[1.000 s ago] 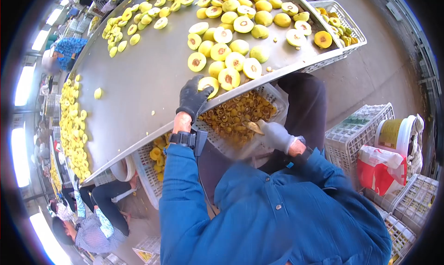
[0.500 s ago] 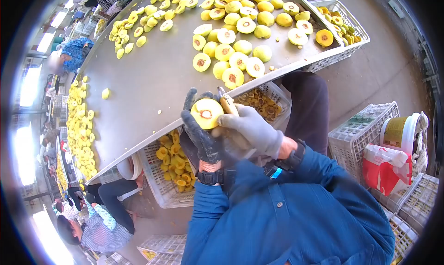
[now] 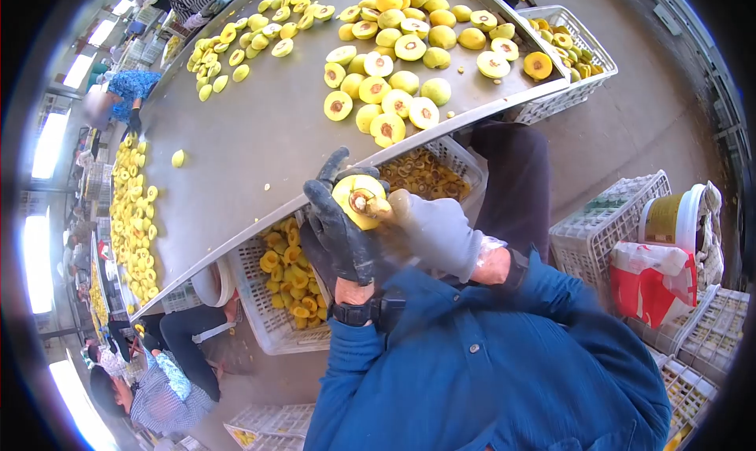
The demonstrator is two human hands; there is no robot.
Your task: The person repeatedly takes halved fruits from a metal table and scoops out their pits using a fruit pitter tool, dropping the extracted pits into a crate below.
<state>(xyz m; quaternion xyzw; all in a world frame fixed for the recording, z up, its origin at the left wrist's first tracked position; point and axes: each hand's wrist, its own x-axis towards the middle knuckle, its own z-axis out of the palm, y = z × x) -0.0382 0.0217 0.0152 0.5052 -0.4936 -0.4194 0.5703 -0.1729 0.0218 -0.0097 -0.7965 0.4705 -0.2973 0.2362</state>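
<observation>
My left hand (image 3: pixel 340 223), in a dark glove, holds a yellow fruit half (image 3: pixel 351 193) with its cut face up. My right hand (image 3: pixel 438 231), in a grey glove, is closed around a small tool (image 3: pixel 379 208) whose end is at the pit in the middle of the fruit; its tip is hidden. Both hands are just off the near edge of the metal table (image 3: pixel 228 148). Fruit halves (image 3: pixel 387 128) lie on the table beyond them. Below the edge, a crate (image 3: pixel 475 173) holds brown and yellow scraps (image 3: pixel 429 171).
A crate of hollowed fruit (image 3: pixel 291 286) stands below my left hand. Another fruit crate (image 3: pixel 602 64) is past the table's right corner. Crates (image 3: pixel 602 231), a white bucket (image 3: pixel 693 215) and a red bag (image 3: pixel 650 293) stand at right. Co-workers (image 3: pixel 169 396) sit along the left.
My left hand has lifted a fruit half off the table and brought it toward me. My right hand has come up from over the scrap crate with the tool, now at the pit.
</observation>
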